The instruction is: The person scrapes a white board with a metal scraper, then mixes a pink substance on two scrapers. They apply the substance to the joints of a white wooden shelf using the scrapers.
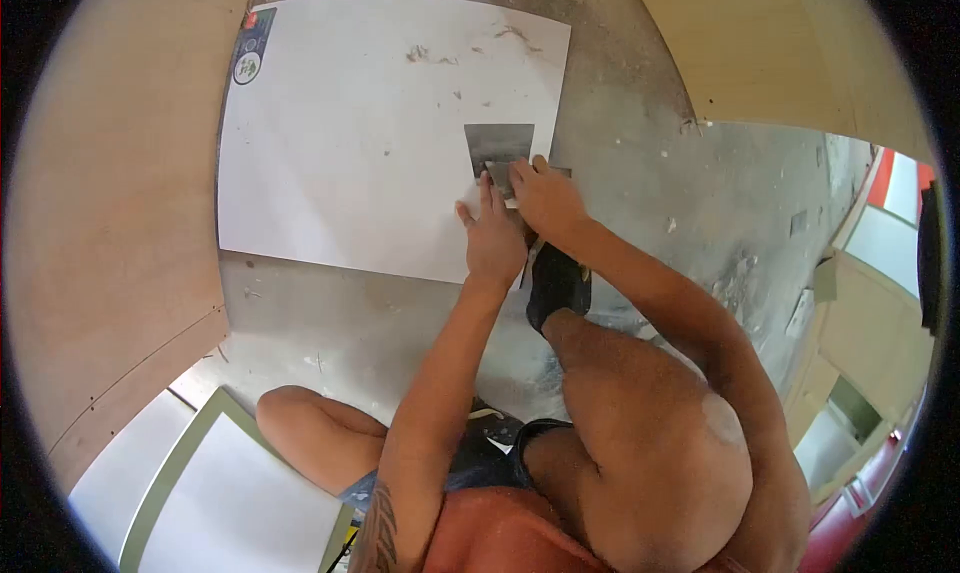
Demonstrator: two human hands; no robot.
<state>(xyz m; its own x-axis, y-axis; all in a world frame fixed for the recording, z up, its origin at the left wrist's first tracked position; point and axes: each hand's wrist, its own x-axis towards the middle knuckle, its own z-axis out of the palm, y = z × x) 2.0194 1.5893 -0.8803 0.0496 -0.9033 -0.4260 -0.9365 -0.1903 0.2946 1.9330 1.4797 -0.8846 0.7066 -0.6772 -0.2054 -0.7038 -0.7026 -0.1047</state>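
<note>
A dark grey, trapezoid flat blade (499,143), like that of a putty knife, lies on a large white panel (330,153) near its right edge. My left hand (494,241) rests on the panel below it, thumb apart, its stretched fingertips touching the lower edge of the grey pieces. Bent fingers of my right hand (548,205) grip a smaller flat grey scraper piece (499,178) and press it against the lower part of the blade. What lies beneath both palms is hidden.
Brown smudges mark the panel's upper right; a label (252,48) is at its upper left corner. Wooden boards stand at left (120,203) and upper right (770,43). My dark shoe (560,278) is beside my hands. A green-edged white panel (230,493) lies lower left.
</note>
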